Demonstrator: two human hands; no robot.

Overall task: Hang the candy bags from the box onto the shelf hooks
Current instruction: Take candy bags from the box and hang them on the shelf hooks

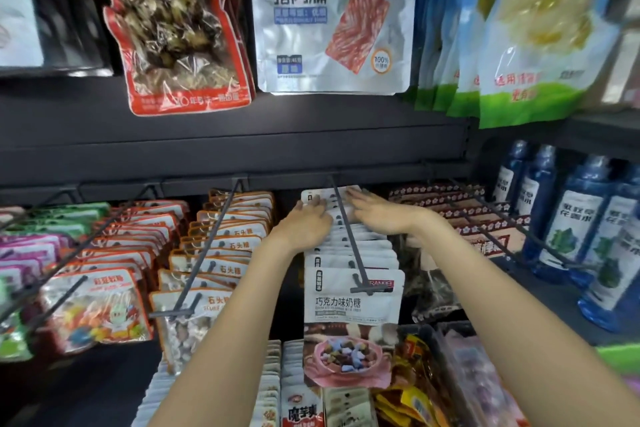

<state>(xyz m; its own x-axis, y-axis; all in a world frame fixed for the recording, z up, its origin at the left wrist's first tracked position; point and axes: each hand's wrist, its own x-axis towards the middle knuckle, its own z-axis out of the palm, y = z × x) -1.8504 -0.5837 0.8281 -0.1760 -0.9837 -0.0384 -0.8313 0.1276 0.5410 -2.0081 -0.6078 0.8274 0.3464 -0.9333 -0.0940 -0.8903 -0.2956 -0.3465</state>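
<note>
1. Head view looks down a dark metal shelf hook point(348, 236) packed with white candy bags point(353, 302); the front bag carries black Chinese lettering and a picture of a pink bowl filled with small coloured sweets.
2. The row of bags runs from the hook's front tip back to the shelf wall, each bag hanging by a hole in its top edge.
3. The left hand point(304, 224) lies flat on the bag tops on the hook's left side, fingers straight and pointing toward the back.
4. The right hand point(379, 213) rests the same way on the right side, fingers extended over the rear bags; the two hands sit apart with the hook between them, neither one curled round a bag.
5. Neighbouring hooks hold orange-edged sweet bags point(221, 253) to the left and dark red packets point(460, 215) to the right.
6. Blue bottles point(588, 229) stand on the far right shelf, and large snack pouches point(332, 21) hang above against the black back panel point(207, 135).
</note>
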